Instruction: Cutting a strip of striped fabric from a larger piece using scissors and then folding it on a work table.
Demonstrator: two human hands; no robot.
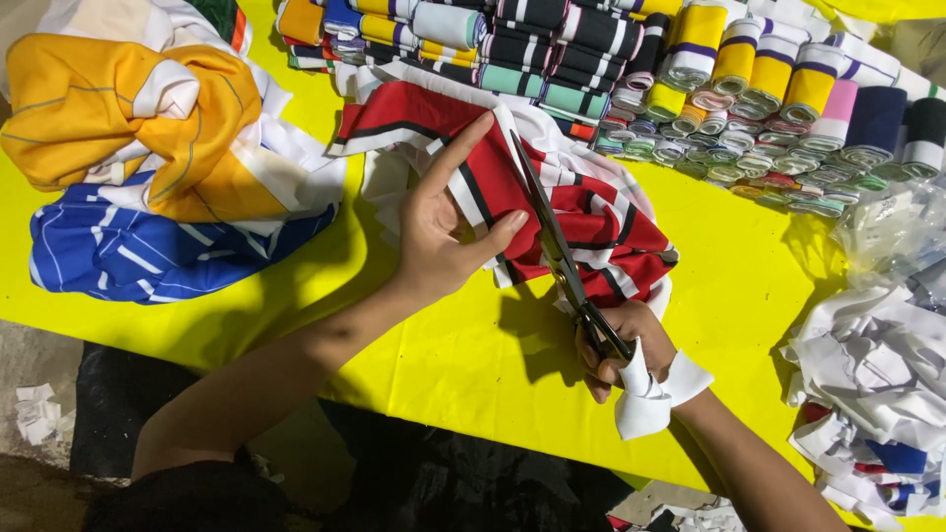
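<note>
A red cloth with black and white stripes point(591, 212) lies bunched on a yellow table cover point(473, 355). My left hand point(443, 232) pinches a fold of it between thumb and fingers, index finger stretched along the cloth. My right hand point(626, 345) grips the handles of long dark scissors point(557, 251). Their blades run up along the cloth's white edge beside my left fingers. A white fabric strip point(650, 394) hangs around my right wrist.
Folded yellow, white and blue cloths point(148, 167) are piled at the left. Several rolled striped rib bands point(709, 89) fill the far side. A heap of white cut scraps point(872, 384) lies at the right, with a clear plastic bag point(892, 232) above it.
</note>
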